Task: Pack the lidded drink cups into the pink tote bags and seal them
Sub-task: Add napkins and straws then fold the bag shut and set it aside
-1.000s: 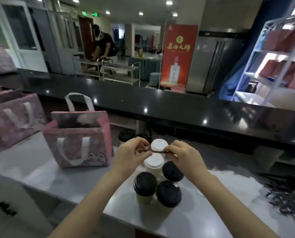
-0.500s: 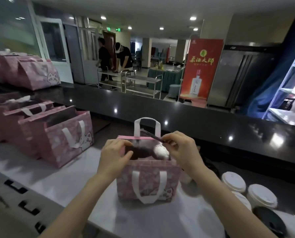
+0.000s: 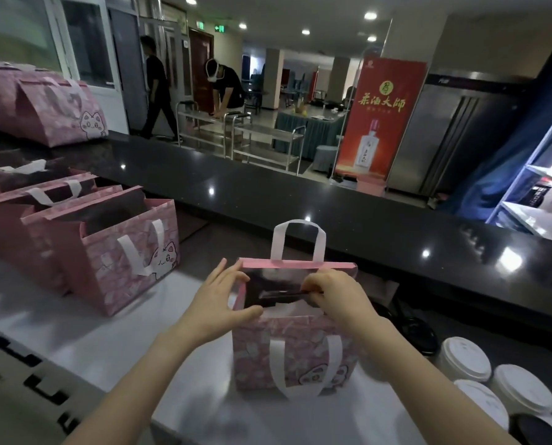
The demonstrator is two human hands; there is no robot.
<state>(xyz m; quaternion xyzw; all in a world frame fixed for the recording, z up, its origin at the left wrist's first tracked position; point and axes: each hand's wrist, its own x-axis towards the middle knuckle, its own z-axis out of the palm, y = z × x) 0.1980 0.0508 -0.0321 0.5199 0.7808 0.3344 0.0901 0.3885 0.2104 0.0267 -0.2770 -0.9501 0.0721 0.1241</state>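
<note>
1. a pink tote bag with a cat print and white strap handles stands upright on the pale counter, near the middle of the scene, its mouth open toward the camera.
2. the left hand is at the bag's left top edge, fingers spread fairly wide, thumb on the near panel and fingertips on the left rim, holding the mouth apart.
3. the right hand is over the mouth on the right side, fingers pinched narrow on the end of a thin dark strip that lies across the opening; what the strip is cannot be told.
4. the inside of the bag looks dark and shiny; whether a cup is in it cannot be told.
5. at the near right, lidded drink cups with white lids stand close together on the counter, just right of the bag, and a dark lid shows at the bottom right corner.
6. to the left, more open pink tote bags stand in a row on the same counter, apart from the one being handled.
7. at the far left, closed pink bags lie on the raised black ledge that runs across the scene behind the counter.
8. beyond the ledge are a red banner, metal carts and two people in dark clothes.
</note>
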